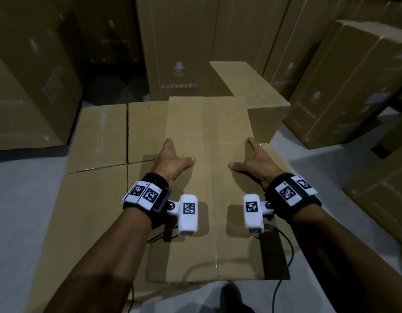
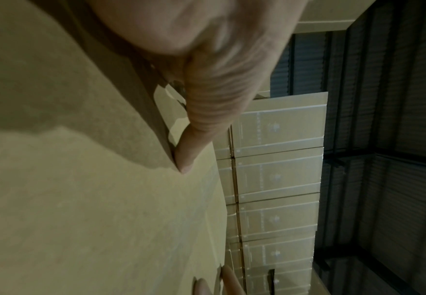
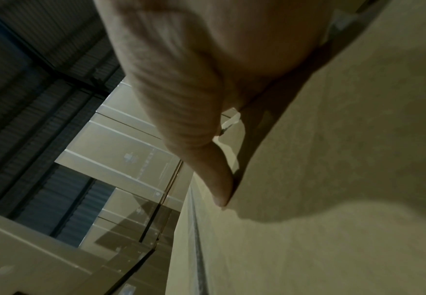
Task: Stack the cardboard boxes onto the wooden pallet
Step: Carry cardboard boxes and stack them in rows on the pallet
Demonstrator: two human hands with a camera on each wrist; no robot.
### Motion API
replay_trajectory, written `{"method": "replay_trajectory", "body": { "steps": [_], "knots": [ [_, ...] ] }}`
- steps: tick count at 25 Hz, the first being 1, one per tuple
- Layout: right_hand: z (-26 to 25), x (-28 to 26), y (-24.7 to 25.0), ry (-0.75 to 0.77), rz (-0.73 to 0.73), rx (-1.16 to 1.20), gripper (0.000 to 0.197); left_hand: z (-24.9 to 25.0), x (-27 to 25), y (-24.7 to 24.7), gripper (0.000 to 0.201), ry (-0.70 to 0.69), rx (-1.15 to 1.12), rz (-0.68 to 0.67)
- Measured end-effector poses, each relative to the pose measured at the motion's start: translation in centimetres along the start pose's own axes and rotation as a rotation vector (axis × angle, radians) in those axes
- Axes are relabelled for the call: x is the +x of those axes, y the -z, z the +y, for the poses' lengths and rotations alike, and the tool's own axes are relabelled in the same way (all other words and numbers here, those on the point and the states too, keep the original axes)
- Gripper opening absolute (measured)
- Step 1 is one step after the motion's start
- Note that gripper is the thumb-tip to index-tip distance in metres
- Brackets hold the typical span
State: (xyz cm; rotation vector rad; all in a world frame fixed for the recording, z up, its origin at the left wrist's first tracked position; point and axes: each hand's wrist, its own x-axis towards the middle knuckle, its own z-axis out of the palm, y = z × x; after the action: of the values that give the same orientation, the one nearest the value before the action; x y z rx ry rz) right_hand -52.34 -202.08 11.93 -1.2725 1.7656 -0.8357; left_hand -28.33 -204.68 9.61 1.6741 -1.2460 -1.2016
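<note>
Held cardboard box (image 1: 209,177) sits over a layer of boxes (image 1: 98,136) already laid flat on the floor area – the wooden pallet itself isn't visible, presumably hidden under that layer, and taller stacks (image 1: 179,46) ring the spot. Left hand (image 1: 170,161) and right hand (image 1: 258,163) clasp its two long sides, thumbs spread flat on top, other fingers wrapped over the edges out of sight. Best move, I'd judge: lower level, square its edges to the boxes below – then slide fingers out.
</note>
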Motion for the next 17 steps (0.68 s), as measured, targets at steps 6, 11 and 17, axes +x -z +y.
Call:
{"method": "replay_trajectory", "body": {
  "steps": [6,11,17],
  "knots": [
    [-0.3,9.6,1.5,-0.007,-0.151,0.053,0.108,2.2,5.7,-3.3,0.094,0.079,-0.024,0.07],
    [0.1,17.2,3.1,-0.013,-0.263,0.055,0.107,4.6,10.4,-6.4,0.1,0.153,0.034,0.155],
    [1.2,23.7,3.6,-0.017,-0.313,0.069,0.108,4.8,15.8,-9.0,0.108,0.199,0.134,0.18]
  ]
}}
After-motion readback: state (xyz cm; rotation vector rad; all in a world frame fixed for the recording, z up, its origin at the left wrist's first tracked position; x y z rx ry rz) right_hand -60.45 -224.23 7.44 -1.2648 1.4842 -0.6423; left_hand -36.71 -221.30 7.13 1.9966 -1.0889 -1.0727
